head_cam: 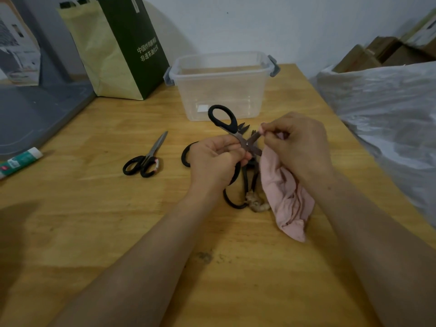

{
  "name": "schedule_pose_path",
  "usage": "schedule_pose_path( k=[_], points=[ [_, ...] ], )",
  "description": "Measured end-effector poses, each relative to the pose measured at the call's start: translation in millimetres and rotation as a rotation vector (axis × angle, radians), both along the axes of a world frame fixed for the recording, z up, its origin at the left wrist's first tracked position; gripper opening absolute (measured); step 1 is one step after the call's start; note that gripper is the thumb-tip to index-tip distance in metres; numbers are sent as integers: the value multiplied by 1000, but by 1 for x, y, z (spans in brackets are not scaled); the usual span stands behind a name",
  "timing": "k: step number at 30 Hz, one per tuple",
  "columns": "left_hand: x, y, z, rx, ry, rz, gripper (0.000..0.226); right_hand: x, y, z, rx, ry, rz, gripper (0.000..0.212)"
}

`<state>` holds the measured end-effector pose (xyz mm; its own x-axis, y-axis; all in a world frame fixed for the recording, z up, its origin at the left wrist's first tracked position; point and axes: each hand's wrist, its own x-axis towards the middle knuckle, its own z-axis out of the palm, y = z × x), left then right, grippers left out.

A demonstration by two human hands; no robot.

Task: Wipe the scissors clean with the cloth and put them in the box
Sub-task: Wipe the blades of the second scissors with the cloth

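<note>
One pair of scissors (245,143) in work, blades crossed open, raised above table (118,220) just in front of clear box (221,90). Left hand (212,159) curled round the handle end below the pivot; right hand (299,142) pinching one blade through pink cloth (285,197), rest of cloth hanging. Step judged: wiping, nothing yet visible in box. Next: draw pinch along blade toward tip, repeat on other blade, close, set into box. Second pair (153,149) lying well to the left, not held.
</note>
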<state>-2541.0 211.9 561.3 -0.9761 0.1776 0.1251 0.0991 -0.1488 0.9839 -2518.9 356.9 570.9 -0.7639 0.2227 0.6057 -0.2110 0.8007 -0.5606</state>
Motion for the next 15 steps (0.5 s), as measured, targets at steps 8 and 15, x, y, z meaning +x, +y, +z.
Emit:
schedule_pose_path(
  k=[8, 15],
  points=[
    [0, -4, 5, 36, -6, 18, 20, 5, -19, -1, 73, -14, 192, 12],
    [0, -6, 12, 135, -212, -6, 35, 9, -19, 0, 70, 70, 130, 13]
  ],
)
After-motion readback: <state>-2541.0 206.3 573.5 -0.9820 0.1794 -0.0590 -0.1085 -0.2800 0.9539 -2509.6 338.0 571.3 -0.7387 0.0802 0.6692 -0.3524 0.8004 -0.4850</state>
